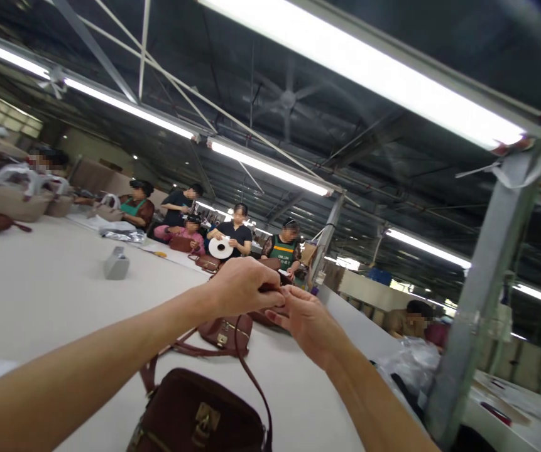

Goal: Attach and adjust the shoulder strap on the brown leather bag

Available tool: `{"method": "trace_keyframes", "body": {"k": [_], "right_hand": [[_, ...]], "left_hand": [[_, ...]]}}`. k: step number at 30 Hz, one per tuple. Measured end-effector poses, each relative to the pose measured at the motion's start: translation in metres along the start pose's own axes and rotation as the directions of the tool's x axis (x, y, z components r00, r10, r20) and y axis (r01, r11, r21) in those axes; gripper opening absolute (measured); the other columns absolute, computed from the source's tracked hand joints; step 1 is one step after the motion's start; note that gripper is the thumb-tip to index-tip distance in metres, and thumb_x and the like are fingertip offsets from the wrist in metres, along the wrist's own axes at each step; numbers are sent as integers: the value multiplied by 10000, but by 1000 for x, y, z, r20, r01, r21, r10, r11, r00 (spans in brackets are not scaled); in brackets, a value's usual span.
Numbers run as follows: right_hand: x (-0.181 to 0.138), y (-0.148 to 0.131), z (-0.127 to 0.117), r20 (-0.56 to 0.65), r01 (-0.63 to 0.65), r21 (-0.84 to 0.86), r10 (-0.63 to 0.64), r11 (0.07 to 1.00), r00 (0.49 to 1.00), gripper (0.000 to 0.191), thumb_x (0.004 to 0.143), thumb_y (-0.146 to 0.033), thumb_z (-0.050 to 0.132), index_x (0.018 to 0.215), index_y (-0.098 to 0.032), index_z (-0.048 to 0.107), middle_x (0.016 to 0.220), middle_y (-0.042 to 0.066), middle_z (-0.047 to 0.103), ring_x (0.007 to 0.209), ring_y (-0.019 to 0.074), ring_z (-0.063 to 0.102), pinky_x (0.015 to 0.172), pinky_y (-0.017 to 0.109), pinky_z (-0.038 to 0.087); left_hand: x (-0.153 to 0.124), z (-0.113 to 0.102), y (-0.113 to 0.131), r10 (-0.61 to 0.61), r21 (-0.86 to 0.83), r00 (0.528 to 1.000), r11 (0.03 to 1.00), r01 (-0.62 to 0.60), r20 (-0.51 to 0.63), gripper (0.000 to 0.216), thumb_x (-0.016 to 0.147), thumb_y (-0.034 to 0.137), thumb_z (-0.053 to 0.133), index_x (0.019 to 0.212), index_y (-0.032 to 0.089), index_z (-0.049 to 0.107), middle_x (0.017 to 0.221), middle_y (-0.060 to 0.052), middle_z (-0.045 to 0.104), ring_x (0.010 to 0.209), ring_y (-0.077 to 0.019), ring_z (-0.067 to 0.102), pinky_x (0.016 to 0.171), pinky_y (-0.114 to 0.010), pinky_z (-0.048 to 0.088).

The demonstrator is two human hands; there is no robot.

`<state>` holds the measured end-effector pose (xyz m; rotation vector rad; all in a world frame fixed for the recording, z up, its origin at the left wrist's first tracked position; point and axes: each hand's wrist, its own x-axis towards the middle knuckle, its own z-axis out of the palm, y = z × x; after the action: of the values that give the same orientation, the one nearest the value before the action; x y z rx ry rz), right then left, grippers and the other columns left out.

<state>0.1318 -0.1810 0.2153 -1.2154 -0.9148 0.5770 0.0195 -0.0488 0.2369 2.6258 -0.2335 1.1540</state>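
Note:
My left hand (244, 285) and my right hand (305, 317) meet in mid-view above the table, fingertips pinched close together. Whatever lies between the fingers is hidden or too small to name. Nearest to me is a dark brown leather handbag (227, 402) with a gold lock on its front and a thin strap (257, 376) curving up its right side. Below my left hand a second brown bag (225, 333) with a gold clasp rests on the table. More brown leather behind my hands is partly covered by them.
The white table (63, 314) stretches far left, bearing a grey tape dispenser (116, 263) and beige bags (10, 194). Several people work along its far side, one holding a white roll (220, 247). A metal post (482, 276) and clear plastic wrap (409, 364) stand at right.

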Motion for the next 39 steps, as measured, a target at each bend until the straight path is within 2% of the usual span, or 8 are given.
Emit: {"method": "trace_keyframes", "body": {"k": [8,12,16,21,28,33,36,39], "right_hand": [[2,-11,-39,-149,238,134,-218,962,965,331,587,-461,899,776,-239,742,1184,37,700,1118,229,580,1003,412,456],[-10,-20,-64,213,117,-98,-94,988,972,398,739,-612,741,754,-215,724,1104,79,724,1072,256,613,991,463,456],[-12,-43,-49,330,178,-707,96,685,939,644,854,-759,436,640,-193,659,749,27,630,719,169,527,721,335,426],[-6,-61,-14,443,357,-800,73,482,894,339,806,-519,643,662,-215,598,770,-8,506,766,172,481,685,312,387],[-7,-45,-36,254,286,-567,-166,773,953,458,806,-592,652,601,-187,590,1272,65,530,1095,233,512,905,365,411],[-25,-25,-79,87,266,-388,-253,882,964,405,793,-596,680,763,-192,700,1099,63,621,943,214,545,865,376,399],[-35,-27,-92,165,205,-380,-153,902,974,421,820,-585,655,858,-170,714,816,43,657,745,175,553,768,357,405],[-39,-45,-79,302,43,-555,153,831,941,497,787,-627,668,915,-146,670,838,87,725,751,196,660,714,331,431]], "left_hand": [[-4,0,-15,-66,-257,989,961,100,135,195,786,243,501,802,177,684,556,68,471,501,-94,411,467,-220,275],[-5,2,-28,-56,-336,980,934,119,190,188,762,258,514,732,157,669,537,68,454,489,-85,381,435,-202,256],[9,6,-26,12,-324,983,945,49,183,128,725,204,542,670,167,651,534,64,473,505,-81,378,442,-206,228],[18,5,-17,111,-373,967,928,-17,230,92,737,218,588,659,180,620,578,65,489,562,-87,422,484,-203,269],[6,-3,-23,51,-420,951,903,87,306,156,801,281,541,677,192,572,564,78,414,529,-86,350,480,-224,238],[-21,5,-26,-71,-424,934,877,225,350,88,733,246,525,678,190,564,575,73,443,545,-94,388,501,-222,269],[-23,6,-27,-84,-452,921,852,265,380,63,699,252,541,696,193,563,587,75,463,537,-93,389,490,-222,266],[-12,3,-28,-39,-494,913,831,256,406,77,680,270,565,684,194,550,570,81,454,523,-92,365,477,-230,243]]}}
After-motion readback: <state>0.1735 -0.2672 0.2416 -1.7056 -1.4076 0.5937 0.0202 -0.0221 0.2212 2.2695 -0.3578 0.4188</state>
